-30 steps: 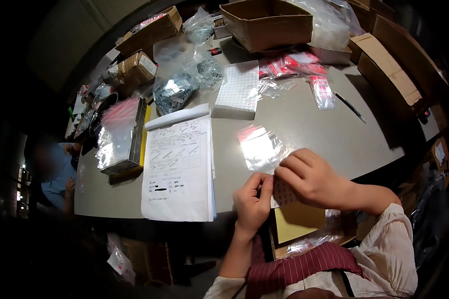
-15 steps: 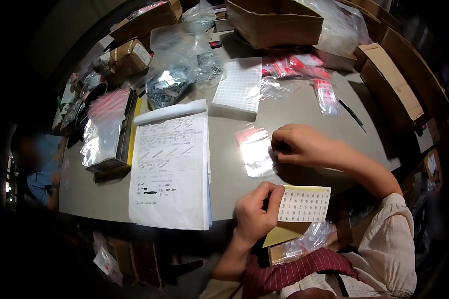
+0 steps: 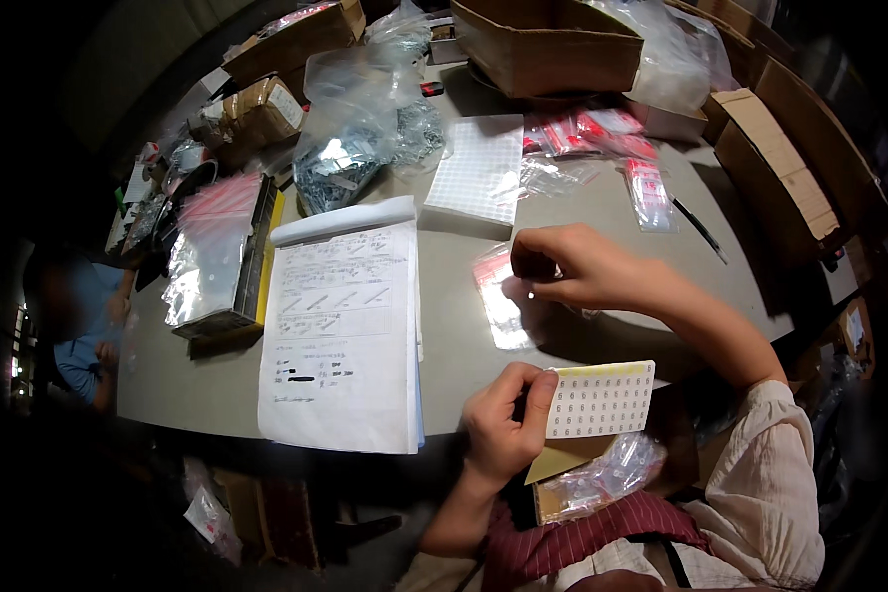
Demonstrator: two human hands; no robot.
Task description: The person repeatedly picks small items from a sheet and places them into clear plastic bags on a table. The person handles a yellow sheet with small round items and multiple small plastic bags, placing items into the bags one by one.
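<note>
My left hand point(image 3: 506, 419) is closed on the left edge of a sheet of small printed stickers point(image 3: 602, 398), white with a yellow strip along its top. The sheet's yellowish backing point(image 3: 570, 460) hangs below. Above the table my right hand point(image 3: 574, 264) is pinched over a flat clear zip bag point(image 3: 503, 301) with a red top edge. A tiny pale spot shows at its fingertips, too small to make out. The hand and its shadow cover part of the bag. By my lap, more clear bags point(image 3: 617, 472) lie in an open box.
To the left lie a written notepad point(image 3: 340, 335) and a box of zip bags point(image 3: 212, 261). Behind are a bag of metal parts point(image 3: 340, 163), a sticker stack point(image 3: 476, 173), red-labelled packets point(image 3: 646, 187), a pen point(image 3: 699, 232) and cardboard boxes point(image 3: 548, 54). A person in blue point(image 3: 84, 326) sits at far left.
My right hand has moved left and slightly up, from the bag's right edge to over the bag, in a pinch. The left hand keeps the sticker sheet nearly in place.
</note>
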